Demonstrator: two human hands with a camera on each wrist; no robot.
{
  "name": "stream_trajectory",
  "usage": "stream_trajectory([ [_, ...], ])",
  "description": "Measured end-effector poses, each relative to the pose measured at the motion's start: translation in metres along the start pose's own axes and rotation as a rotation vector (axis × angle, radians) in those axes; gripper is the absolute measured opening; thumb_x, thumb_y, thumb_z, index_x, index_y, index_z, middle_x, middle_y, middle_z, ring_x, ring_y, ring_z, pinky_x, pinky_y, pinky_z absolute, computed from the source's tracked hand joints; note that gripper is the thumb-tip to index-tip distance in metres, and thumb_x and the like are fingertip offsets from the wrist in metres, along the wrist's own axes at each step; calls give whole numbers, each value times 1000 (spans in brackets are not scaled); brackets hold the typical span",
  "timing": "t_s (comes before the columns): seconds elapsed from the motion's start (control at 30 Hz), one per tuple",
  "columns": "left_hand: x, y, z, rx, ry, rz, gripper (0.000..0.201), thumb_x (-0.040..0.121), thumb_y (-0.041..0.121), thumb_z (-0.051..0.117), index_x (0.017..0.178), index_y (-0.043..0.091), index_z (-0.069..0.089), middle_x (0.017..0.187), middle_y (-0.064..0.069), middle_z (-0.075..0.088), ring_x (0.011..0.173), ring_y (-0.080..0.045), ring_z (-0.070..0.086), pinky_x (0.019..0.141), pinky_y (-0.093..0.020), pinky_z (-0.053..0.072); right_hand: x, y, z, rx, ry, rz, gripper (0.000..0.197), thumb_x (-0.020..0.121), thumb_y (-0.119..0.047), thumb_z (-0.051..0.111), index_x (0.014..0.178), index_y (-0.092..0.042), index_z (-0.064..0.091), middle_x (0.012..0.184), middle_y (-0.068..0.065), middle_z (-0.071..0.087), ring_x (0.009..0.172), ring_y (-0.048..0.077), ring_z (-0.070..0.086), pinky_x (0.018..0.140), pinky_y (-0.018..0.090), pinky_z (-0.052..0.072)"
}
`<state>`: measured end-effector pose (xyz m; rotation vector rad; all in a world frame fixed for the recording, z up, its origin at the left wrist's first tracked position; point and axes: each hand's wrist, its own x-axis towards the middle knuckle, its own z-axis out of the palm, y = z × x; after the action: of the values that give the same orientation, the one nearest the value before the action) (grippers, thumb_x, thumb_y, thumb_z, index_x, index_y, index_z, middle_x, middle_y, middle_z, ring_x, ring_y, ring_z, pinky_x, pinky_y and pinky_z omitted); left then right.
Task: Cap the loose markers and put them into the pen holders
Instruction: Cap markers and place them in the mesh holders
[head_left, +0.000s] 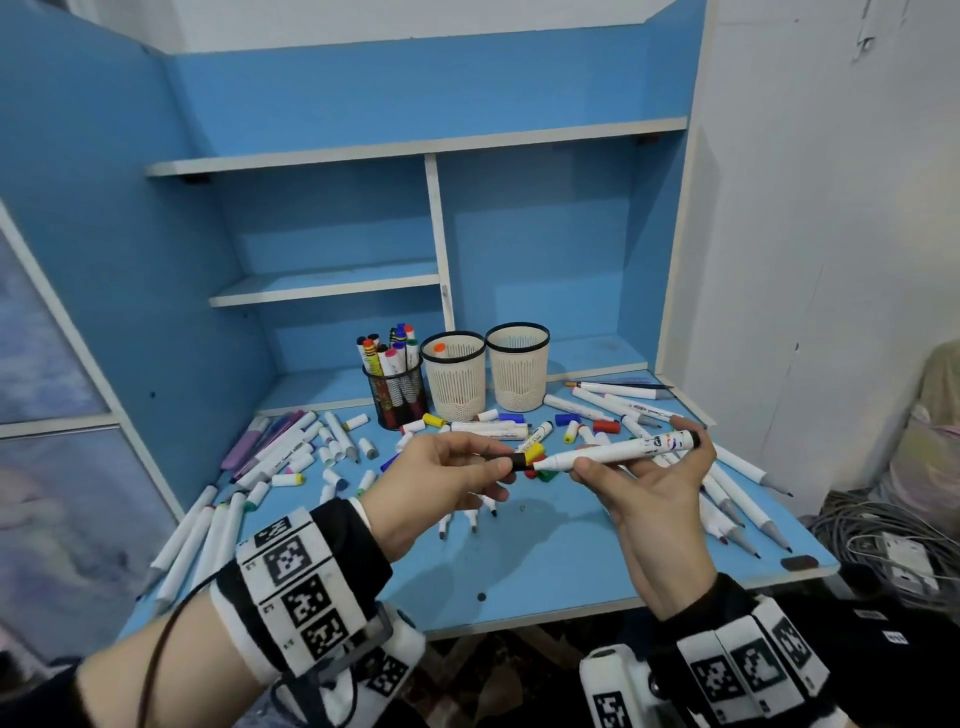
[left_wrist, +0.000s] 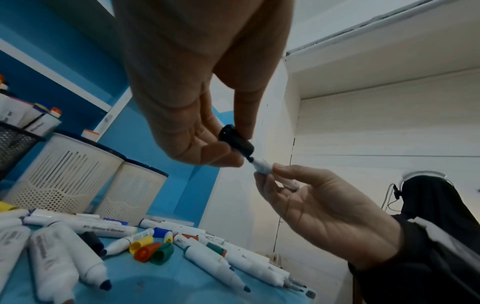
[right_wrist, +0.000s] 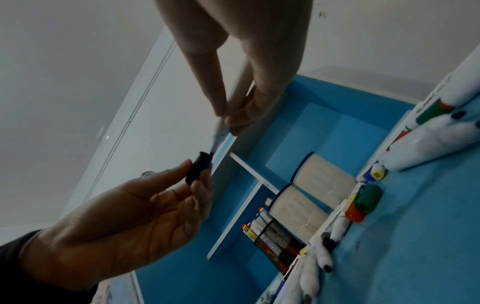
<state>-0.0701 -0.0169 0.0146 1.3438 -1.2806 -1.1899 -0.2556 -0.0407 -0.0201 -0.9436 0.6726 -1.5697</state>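
Left hand (head_left: 441, 483) above the blue desk (head_left: 545, 571), thumb and fingertips pinching a short black plastic cap (head_left: 514, 461); its open end faces the right hand (head_left: 649, 483). Left grip narrow, closed round the cap.

Right hand palm-up, grip closed round a white-barrelled marker with a black end (head_left: 618, 451). Marker lies near level, its tip pointing toward 9 o'clock. In the left wrist view the dark tip sits right at the cap mouth; barrel not seated in the cap.

Behind the hands, toward 12 o'clock: black wire-mesh pen holder (head_left: 397, 400) full of capped markers, then two cream perforated plastic pen holders (head_left: 454, 379) (head_left: 518, 374) side by side. An orange-capped marker shows in the left cream one.

Loose white markers and coloured caps are scattered over the desk from 9 o'clock round to 3 o'clock.
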Motion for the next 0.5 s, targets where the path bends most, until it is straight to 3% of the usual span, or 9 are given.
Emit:
stream_trajectory([
  [0.17, -8, 9, -3, 53, 56, 51, 13, 84, 8, 68, 96, 12, 68, 78, -3, 72, 70, -10, 68, 60, -16, 48, -2, -3, 8, 45, -18, -50, 72, 78, 22, 56, 120, -28, 27, 87, 16, 62, 62, 21, 68, 64, 27, 56],
  [0.3, -14, 14, 1, 70, 35, 90, 16, 80, 5, 70, 93, 14, 68, 75, -2, 72, 73, -12, 70, 62, -15, 49, -8, -3, 14, 22, -25, -65, 76, 80, 19, 56, 129, -30, 24, 93, 22, 61, 62, 21, 67, 67, 27, 57],
  [0.4, -16, 16, 5, 93, 39, 156, 19, 77, 0, 72, 91, 14, 70, 82, -8, 74, 74, -13, 70, 67, -15, 51, -11, -1, 17, 4, -25, -85, 91, 79, 17, 60, 136, -41, 18, 98, 22, 63, 67, 26, 68, 75, 34, 58],
  [0.5, -17, 17, 8, 109, 72, 222, 21, 75, -2, 73, 87, 15, 71, 84, -6, 74, 74, -11, 71, 68, -13, 51, -10, -2, 19, 6, -42, -112, 84, 78, 17, 61, 132, -36, 25, 96, 19, 65, 68, 27, 68, 79, 39, 57],
])
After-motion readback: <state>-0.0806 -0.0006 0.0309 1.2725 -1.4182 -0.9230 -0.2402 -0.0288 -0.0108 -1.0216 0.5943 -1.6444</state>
